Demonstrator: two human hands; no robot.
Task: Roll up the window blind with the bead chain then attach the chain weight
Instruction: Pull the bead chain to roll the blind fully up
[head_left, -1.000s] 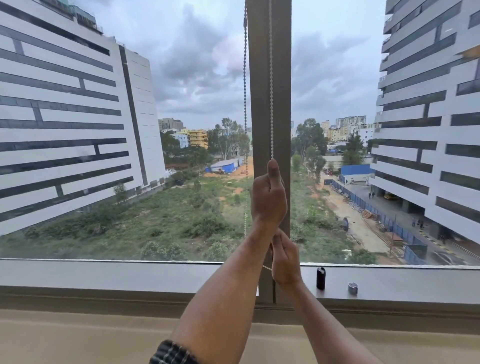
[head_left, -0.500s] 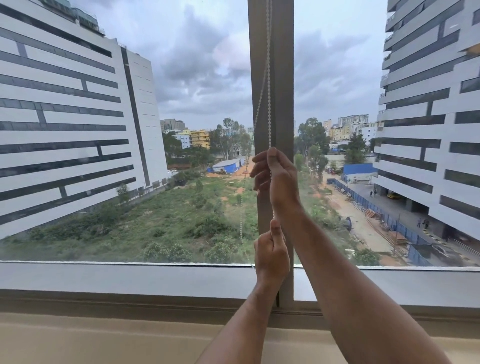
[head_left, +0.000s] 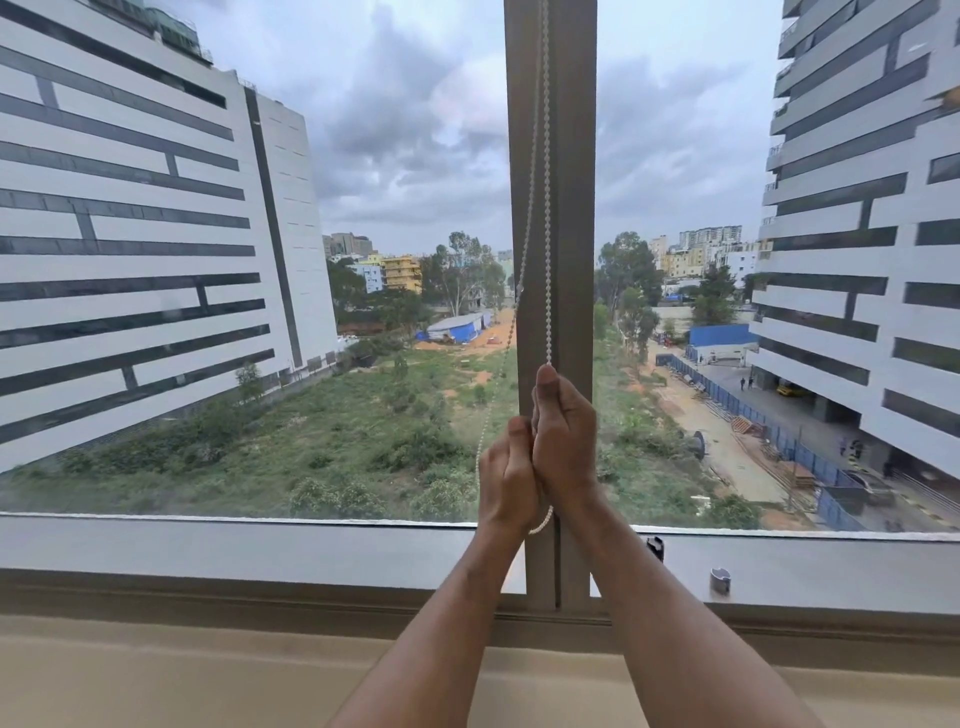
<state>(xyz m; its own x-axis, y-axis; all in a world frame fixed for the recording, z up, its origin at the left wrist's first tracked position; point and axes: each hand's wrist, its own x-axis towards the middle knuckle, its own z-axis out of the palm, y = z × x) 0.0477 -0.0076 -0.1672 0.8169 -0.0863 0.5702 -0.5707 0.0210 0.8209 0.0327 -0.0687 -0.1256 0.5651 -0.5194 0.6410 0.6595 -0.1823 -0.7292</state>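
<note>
Against the window mullion (head_left: 571, 208), both fists, left hand (head_left: 506, 480) and right hand (head_left: 563, 441), clench the bead chain (head_left: 546, 182).

We hold both arms up from the bottom of the frame to its centre. Our left hand (head_left: 506, 480) and right hand (head_left: 563, 441) press side by side, both fisted, the right slightly higher with its thumb pointing up.
</note>
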